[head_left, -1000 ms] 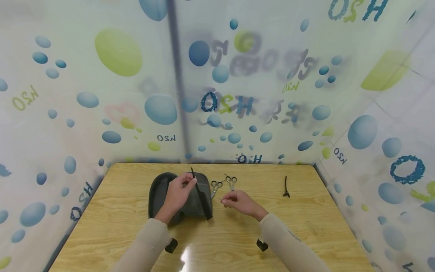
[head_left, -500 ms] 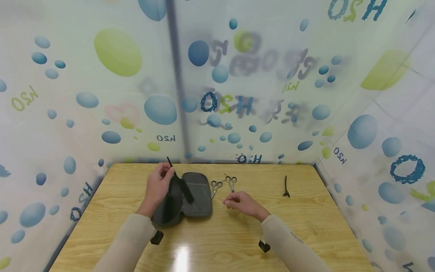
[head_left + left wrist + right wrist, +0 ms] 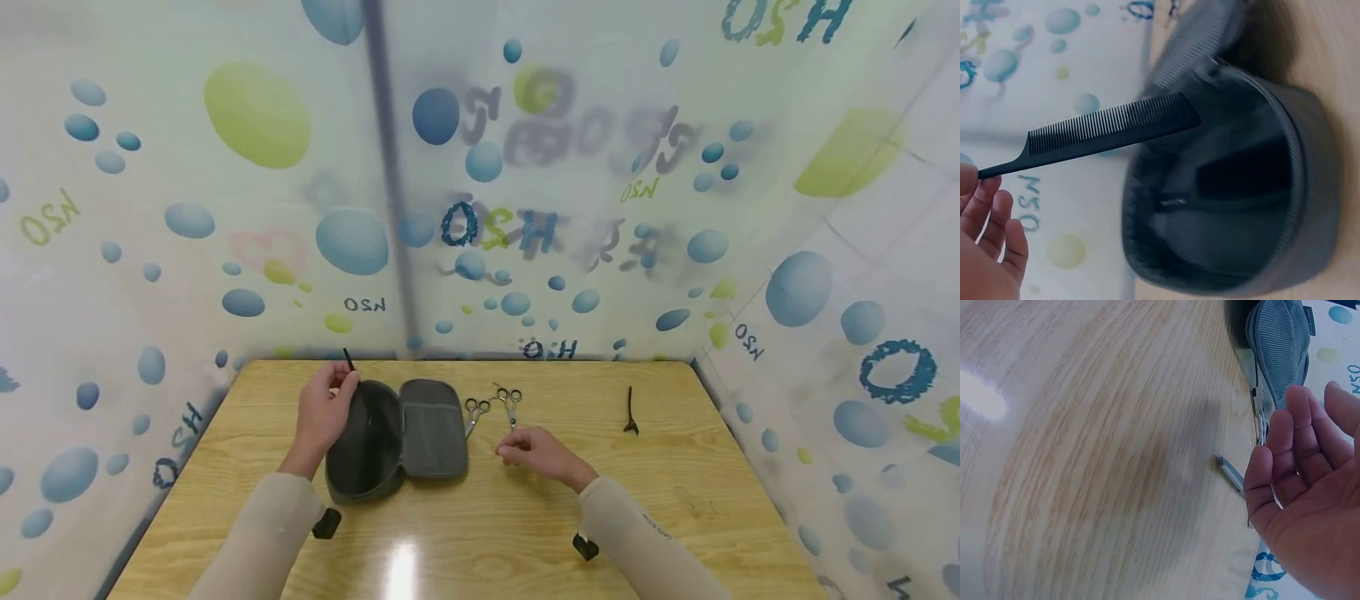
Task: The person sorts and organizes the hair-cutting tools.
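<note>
My left hand (image 3: 318, 421) pinches the thin tail of a black rat-tail comb (image 3: 1116, 139). In the left wrist view the comb's toothed end reaches over the mouth of an unzipped dark grey case (image 3: 1317, 181). A dark shape and a small pale mark show inside the case, too dim to name. The case's lid (image 3: 435, 437) lies folded out to the right. My right hand (image 3: 543, 456) hovers with loosely bent fingers and nothing in it. Just beyond it are two pairs of scissors, one (image 3: 474, 419) beside the lid and another (image 3: 512, 408) at its right.
A slim black piece with a forked end, like a hair clip (image 3: 631, 417), lies on the wooden table (image 3: 525, 542) to the right. A patterned wall (image 3: 480, 317) rises behind the table's back edge.
My left hand has carried the comb leftward from above the lid to the case's left side. My right hand has barely shifted, slightly right and down.
</note>
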{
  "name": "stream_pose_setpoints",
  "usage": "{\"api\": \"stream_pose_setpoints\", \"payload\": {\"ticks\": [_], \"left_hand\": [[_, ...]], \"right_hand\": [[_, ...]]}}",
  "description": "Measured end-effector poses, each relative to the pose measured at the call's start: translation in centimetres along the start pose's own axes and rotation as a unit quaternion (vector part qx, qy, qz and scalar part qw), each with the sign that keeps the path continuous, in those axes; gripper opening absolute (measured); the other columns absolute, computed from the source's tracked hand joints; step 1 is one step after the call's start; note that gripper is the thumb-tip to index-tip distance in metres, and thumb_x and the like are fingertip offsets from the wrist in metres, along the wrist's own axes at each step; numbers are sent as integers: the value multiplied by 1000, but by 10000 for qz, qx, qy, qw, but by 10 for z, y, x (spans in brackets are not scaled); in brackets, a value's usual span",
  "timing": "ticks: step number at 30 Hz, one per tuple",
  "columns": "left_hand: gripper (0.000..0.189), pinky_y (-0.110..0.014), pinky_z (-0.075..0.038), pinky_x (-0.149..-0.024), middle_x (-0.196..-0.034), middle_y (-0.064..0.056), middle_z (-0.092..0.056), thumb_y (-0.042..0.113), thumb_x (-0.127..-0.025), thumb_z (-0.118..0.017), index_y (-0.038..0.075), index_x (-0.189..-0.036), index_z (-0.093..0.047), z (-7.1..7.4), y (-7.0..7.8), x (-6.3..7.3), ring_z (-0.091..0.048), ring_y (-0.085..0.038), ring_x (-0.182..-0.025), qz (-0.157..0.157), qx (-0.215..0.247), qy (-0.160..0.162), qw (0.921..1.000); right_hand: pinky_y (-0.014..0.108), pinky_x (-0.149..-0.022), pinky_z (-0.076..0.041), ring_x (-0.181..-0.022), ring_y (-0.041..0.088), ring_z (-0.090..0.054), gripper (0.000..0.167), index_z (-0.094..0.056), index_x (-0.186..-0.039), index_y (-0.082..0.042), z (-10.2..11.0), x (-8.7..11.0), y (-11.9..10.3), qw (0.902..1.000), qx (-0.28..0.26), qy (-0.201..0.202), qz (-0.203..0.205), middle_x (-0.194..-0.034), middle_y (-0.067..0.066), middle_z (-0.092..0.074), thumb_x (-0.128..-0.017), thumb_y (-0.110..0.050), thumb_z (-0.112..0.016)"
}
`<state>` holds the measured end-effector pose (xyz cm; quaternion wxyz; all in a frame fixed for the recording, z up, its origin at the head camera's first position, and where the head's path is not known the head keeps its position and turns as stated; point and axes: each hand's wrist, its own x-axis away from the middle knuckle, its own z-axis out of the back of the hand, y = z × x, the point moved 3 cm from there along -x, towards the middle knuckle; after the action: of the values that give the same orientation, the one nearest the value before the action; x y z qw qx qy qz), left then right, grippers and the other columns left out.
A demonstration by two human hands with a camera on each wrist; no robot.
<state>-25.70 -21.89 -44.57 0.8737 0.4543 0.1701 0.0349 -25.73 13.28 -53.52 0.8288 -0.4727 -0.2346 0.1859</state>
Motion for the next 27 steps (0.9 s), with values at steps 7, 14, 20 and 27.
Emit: {"api": "stream_pose_setpoints", "payload": {"ticks": [7,14,20,27], "left_hand": [[24,-44,-46,-86,-106,-21,-65,21,-101,-52,0,-111,-58,-6,-21,5,-59,-33,-98,133,-562,-316,9978],[22,-43,-46,-81,-102,-21,-65,19,-102,-49,0,-108,-58,-10,-31,1,-61,-33,-93,106,-902,-301,9954],[25,-41,-45,-76,-99,-20,-65,22,-102,-49,1,-110,-57,-5,-26,-7,-60,-32,-87,47,-1117,-188,9936],[26,-49,-47,-79,-103,-22,-66,21,-101,-48,-1,-112,-57,-9,-33,-8,-62,-36,-90,203,-1529,-768,9850]], "right_hand": [[30,-80,-53,-95,24,-64,31,-68,-113,-2,0,2,-1,10000,3,-48,40,-102,11,-69,-100,-27,-55],[31,-79,-51,-93,20,-62,31,-69,-113,-4,2,4,3,10000,72,5,-39,-103,11,-69,-100,-29,-54],[30,-80,-51,-93,20,-62,31,-70,-113,-5,3,3,6,10000,37,33,-50,-103,11,-70,-100,-29,-55],[30,-80,-50,-92,18,-61,31,-70,-112,-5,2,3,8,10000,13,31,-25,-104,12,-69,-100,-29,-55]]}}
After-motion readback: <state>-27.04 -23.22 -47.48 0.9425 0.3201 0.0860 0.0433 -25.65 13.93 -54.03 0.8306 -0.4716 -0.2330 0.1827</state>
